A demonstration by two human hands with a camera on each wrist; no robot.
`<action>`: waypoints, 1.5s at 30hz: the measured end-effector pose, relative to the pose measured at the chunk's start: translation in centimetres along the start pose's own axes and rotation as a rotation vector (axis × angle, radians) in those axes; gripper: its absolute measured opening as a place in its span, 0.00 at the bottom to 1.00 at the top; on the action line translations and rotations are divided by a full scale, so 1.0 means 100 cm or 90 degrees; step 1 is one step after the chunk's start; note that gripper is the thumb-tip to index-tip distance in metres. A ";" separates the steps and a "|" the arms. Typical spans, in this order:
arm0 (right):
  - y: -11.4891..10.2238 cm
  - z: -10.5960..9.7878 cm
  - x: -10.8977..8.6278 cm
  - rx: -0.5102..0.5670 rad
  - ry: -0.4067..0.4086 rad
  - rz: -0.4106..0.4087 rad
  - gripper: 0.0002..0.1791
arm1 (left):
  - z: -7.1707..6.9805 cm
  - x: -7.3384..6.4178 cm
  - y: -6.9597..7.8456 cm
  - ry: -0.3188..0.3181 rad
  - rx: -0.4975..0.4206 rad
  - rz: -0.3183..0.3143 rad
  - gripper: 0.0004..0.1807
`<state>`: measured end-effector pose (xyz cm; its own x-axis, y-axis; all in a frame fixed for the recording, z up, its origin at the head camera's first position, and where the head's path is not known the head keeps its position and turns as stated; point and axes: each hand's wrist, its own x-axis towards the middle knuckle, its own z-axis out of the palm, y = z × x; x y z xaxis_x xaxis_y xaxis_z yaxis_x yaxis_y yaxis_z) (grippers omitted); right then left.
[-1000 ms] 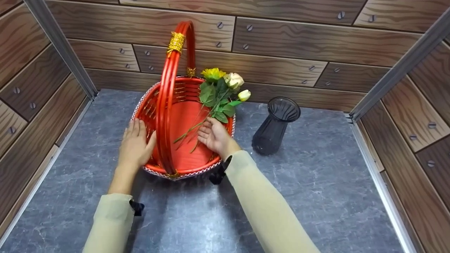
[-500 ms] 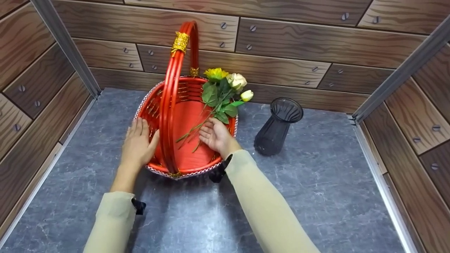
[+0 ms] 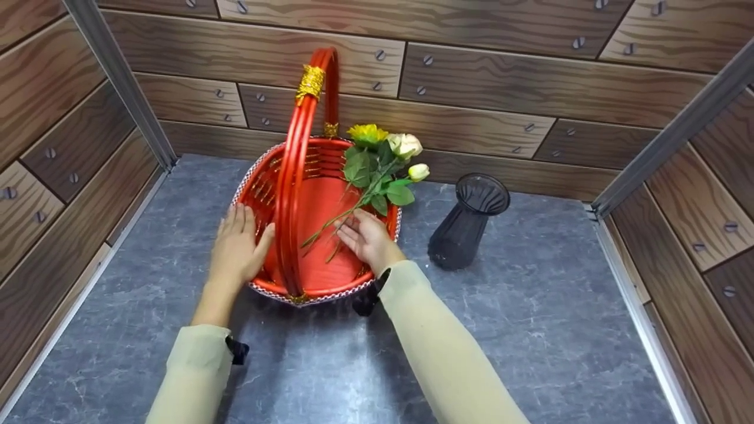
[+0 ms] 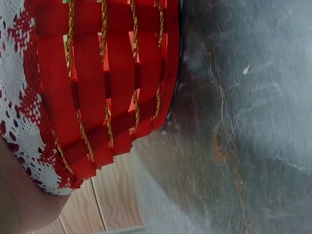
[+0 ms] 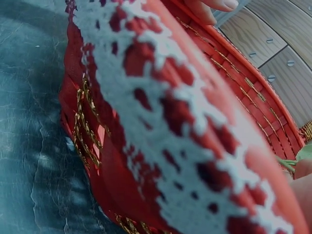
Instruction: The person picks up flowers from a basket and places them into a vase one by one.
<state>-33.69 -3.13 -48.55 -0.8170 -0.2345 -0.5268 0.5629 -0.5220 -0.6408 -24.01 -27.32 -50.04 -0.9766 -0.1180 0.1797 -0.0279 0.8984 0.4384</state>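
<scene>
A red woven basket (image 3: 347,291) with a tall arched handle and gold binding stands on the grey surface. My left hand (image 3: 235,247) lies along its left rim, fingers stretched out and thumb over the inside. My right hand (image 3: 371,238) reaches over the near right rim, its fingertips among the flower stems (image 3: 321,232). I cannot tell whether they pinch the stems. The flowers, a yellow one (image 3: 368,134), a cream rose (image 3: 405,145) and a pale bud (image 3: 419,172), lean over the right rim. In the right wrist view the lace-trimmed rim (image 5: 170,112) hides most of that hand.
A dark, see-through ribbed vase (image 3: 459,229) stands right of the basket. Wood-patterned walls (image 3: 471,76) close off the back and both sides, with metal posts (image 3: 126,88) at the corners. The surface (image 3: 530,306) is grey and marbled.
The head view has shifted slightly, so everything sits a little lower and further right. My right fingers have spread slightly at the stems. The left hand stays on the rim.
</scene>
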 end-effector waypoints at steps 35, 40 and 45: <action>0.000 0.001 -0.016 -0.079 -0.055 -0.235 0.08 | 0.004 0.001 -0.001 -0.004 0.000 -0.013 0.45; -0.011 0.000 -0.024 -0.104 -0.026 -0.246 0.08 | 0.005 0.002 -0.001 0.000 0.008 -0.009 0.45; -0.023 -0.003 -0.032 -0.091 -0.026 -0.271 0.06 | 0.003 0.003 -0.001 -0.005 0.014 -0.010 0.46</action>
<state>-32.33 -0.87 -45.55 -0.9822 -0.0568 -0.1789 0.1847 -0.4607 -0.8681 -24.36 -27.33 -50.29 -0.9778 -0.1292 0.1651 -0.0483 0.9052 0.4222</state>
